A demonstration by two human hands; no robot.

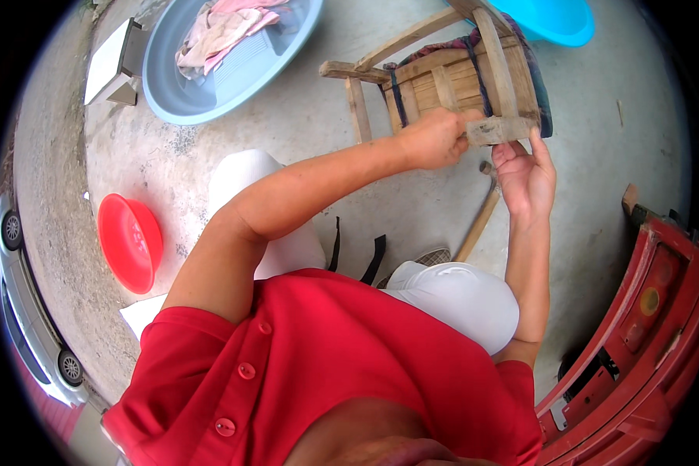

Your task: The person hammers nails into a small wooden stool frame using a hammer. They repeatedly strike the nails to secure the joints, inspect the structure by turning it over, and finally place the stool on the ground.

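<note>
A wooden chair (pixel 443 87) lies tipped over in front of me, with dark straps across its underside and dark cloth along the seat edge. At its near end is a short, flat wooden block (pixel 499 131). My left hand (pixel 436 140) is closed at the block's left end, its fingers partly hidden behind the knuckles. Thumb and fingers of my right hand (pixel 526 177) pinch the block's right end, palm turned up. Below that hand, a hammer (pixel 478 221) with a wooden handle rests beside my right knee.
A grey-blue tub (pixel 210 109) holds pink cloths (pixel 225 35) at the far left, beside a small white-topped stool (pixel 110 64). A red basin (pixel 130 243) is at left, a bright blue basin (pixel 559 19) far right. Red metal bodywork (pixel 637 311) stands close at right. Black strips (pixel 374 260) lie between my knees.
</note>
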